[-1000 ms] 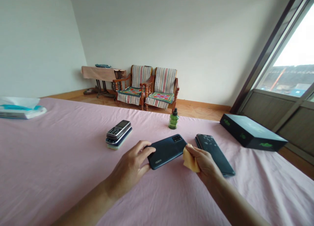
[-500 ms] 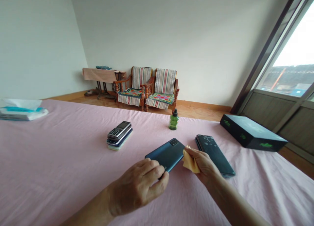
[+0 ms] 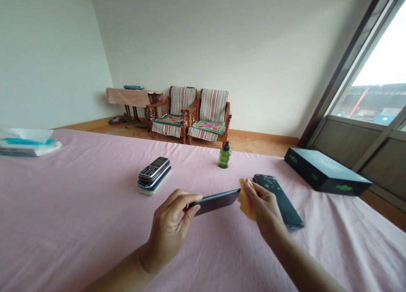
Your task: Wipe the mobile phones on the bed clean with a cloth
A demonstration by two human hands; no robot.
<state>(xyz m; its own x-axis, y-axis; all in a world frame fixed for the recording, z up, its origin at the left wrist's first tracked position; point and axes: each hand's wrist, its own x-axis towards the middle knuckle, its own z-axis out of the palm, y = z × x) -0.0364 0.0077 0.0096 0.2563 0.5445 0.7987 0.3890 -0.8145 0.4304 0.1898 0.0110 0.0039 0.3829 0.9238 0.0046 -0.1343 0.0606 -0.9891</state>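
Observation:
A dark smartphone [image 3: 217,202] is held above the pink cloth, tilted so that its long edge and a dark face show. My left hand [image 3: 173,224] pinches its left end between thumb and fingers. At the other end, my right hand [image 3: 264,203] is closed on a yellow cloth [image 3: 246,199], which meets the phone's right end. Just beyond the right hand lies a stack of dark phones [image 3: 281,199], partly hidden by that hand. Farther left, a keypad phone [image 3: 154,168] tops another stack of phones.
A green spray bottle [image 3: 224,156] stands near the far edge of the pink cloth [image 3: 95,207]. To the right sits a black box [image 3: 326,171]; at far left is a tissue pack [image 3: 30,143]. Two wooden chairs [image 3: 209,110] stand beyond, by the wall.
The phone has turned from showing its blue back and camera to a nearly edge-on view. My left hand has rolled over and shifted left; the right hand has risen slightly with the cloth.

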